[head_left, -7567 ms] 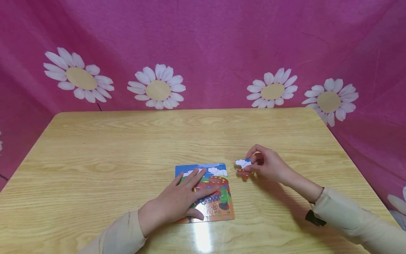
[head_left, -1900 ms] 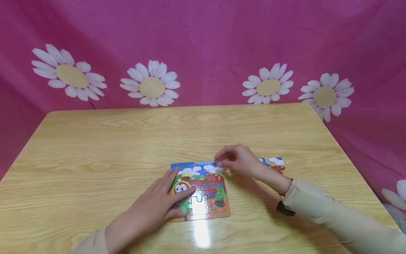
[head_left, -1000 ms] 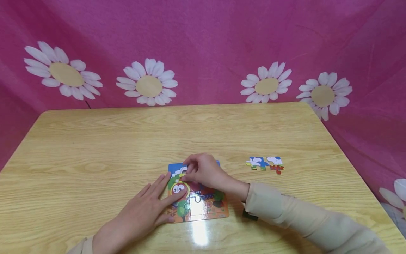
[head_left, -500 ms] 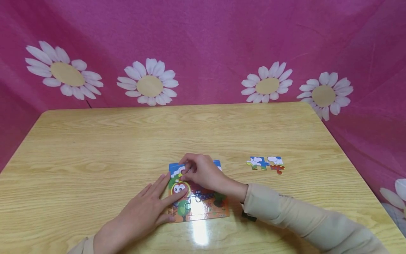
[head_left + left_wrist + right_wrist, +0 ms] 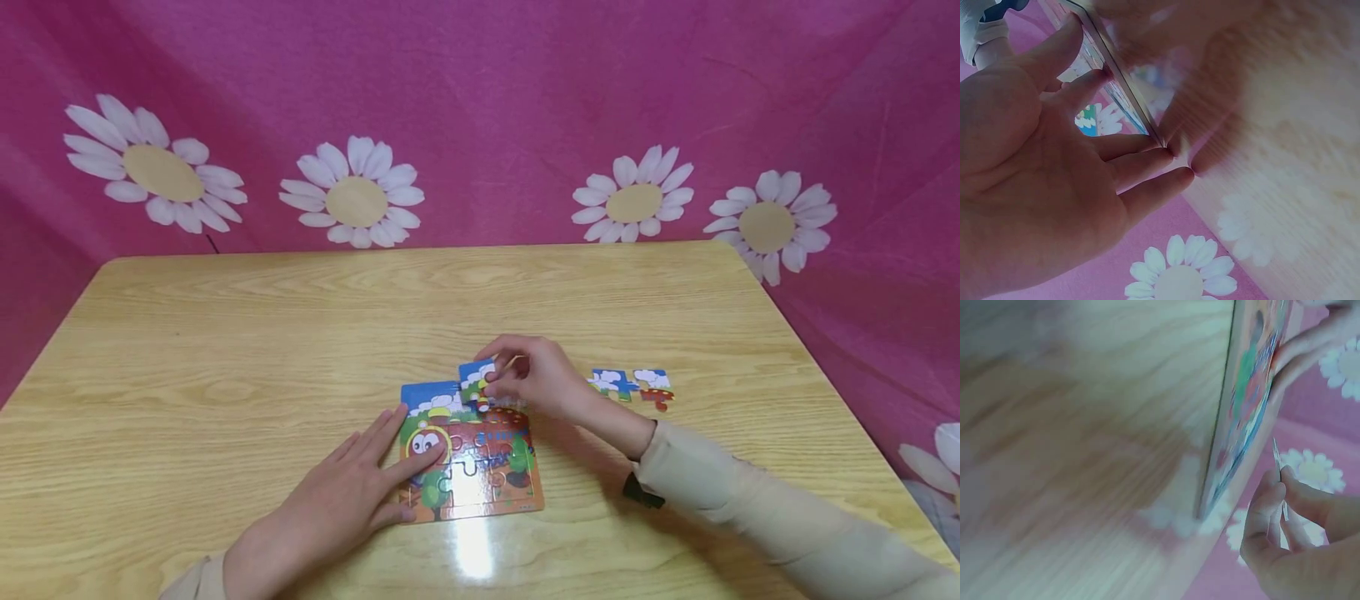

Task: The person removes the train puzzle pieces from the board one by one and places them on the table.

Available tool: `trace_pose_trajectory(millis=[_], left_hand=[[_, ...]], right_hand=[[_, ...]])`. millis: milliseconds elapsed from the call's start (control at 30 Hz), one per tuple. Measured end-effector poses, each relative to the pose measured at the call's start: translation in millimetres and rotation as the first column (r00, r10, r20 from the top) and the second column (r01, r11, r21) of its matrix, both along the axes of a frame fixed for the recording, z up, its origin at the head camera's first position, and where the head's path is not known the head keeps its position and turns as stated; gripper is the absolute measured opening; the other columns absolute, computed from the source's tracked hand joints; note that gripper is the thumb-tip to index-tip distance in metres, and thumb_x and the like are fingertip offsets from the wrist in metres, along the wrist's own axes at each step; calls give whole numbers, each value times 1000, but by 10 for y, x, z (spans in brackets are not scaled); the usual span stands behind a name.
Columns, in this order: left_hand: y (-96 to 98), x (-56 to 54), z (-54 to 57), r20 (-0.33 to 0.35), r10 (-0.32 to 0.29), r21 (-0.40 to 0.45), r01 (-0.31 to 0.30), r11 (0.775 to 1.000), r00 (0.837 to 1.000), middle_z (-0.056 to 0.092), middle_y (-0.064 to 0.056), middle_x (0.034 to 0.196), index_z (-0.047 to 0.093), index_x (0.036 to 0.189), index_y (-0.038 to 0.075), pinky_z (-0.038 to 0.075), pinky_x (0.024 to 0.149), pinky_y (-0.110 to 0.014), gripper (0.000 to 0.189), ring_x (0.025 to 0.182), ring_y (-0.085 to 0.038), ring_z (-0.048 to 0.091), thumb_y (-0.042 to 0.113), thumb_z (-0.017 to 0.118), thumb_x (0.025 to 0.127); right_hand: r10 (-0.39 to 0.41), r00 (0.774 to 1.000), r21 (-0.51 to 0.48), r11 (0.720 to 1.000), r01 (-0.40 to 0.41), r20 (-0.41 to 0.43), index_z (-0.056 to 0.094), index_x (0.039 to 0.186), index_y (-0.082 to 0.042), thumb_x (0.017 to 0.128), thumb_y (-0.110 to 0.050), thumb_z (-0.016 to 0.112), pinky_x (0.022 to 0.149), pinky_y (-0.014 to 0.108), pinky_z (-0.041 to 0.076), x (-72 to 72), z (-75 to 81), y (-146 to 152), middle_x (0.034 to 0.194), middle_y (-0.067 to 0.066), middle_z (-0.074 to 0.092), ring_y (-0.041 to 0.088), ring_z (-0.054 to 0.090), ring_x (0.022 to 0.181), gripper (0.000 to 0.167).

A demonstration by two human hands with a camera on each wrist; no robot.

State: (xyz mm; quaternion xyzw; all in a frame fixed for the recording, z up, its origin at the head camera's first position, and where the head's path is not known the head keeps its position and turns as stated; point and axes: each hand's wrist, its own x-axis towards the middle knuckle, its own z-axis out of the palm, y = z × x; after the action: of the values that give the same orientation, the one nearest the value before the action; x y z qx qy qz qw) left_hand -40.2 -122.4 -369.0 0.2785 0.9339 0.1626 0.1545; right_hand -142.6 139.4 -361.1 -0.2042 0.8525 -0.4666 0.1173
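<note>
A jigsaw puzzle (image 5: 480, 483) with a cartoon train lies in its flat tray near the table's front. My left hand (image 5: 341, 483) rests at its left edge, index finger stretched over the train's face, the other fingers along the border. Above the puzzle's top right part, my right hand (image 5: 543, 379) pinches a puzzle piece (image 5: 474, 382) of blue sky, cloud and green between thumb and fingers. The right wrist view shows that puzzle piece (image 5: 1278, 462) edge-on, raised off the board. In the left wrist view, fingertips (image 5: 1182, 178) touch the table beside the tray's edge.
Right of the puzzle lie two loose pieces, a blue-and-white sky piece (image 5: 615, 383) and a cloud-and-red piece (image 5: 654, 388), partly behind the right hand. The wooden table (image 5: 315, 325) ends at a pink daisy-print cloth (image 5: 487, 125).
Loose pieces have come to lie at the right since the earliest frame. In the last half second my right hand lifted a piece from the puzzle's top and moved right. The left hand stayed.
</note>
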Motion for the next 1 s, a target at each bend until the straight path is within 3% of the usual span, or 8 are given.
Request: trace_pose_trajectory(millis=[267, 533, 733, 1000], left_hand=[[-4, 5, 0, -19, -7, 16, 7, 1000, 1000, 18, -19, 160, 44, 149, 31, 29, 110, -57, 59, 146, -37, 19, 48, 59, 94], [-15, 10, 6, -20, -7, 16, 7, 1000, 1000, 18, -19, 160, 44, 149, 31, 29, 110, -56, 60, 146, -37, 19, 48, 60, 93], [-18, 7, 3, -14, -6, 14, 6, 1000, 1000, 18, -18, 160, 43, 149, 31, 29, 110, -56, 60, 146, -37, 18, 48, 59, 93], [-12, 9, -1, -2, -2, 23, 2, 1000, 1000, 18, -19, 160, 44, 149, 31, 28, 111, -57, 59, 146, -37, 18, 48, 58, 94]], right_hand=[[-80, 997, 66, 995, 80, -11, 70, 110, -3, 82, 5, 75, 57, 23, 47, -73, -37, 476, 83, 6, 63, 18, 64, 69, 29], [-132, 987, 173, 974, 147, -95, 71, 108, 1, 79, 4, 78, 55, 23, 49, -57, -108, 860, 84, 8, 63, 17, 62, 70, 30], [-101, 968, 273, 948, 163, -231, 73, 106, 2, 79, -1, 81, 58, 25, 42, -11, -113, 915, 85, 9, 57, 17, 52, 69, 29], [-105, 971, 321, 931, 172, -215, 75, 103, 1, 79, -1, 81, 60, 26, 41, 18, -139, 906, 88, 9, 54, 17, 48, 69, 25]])
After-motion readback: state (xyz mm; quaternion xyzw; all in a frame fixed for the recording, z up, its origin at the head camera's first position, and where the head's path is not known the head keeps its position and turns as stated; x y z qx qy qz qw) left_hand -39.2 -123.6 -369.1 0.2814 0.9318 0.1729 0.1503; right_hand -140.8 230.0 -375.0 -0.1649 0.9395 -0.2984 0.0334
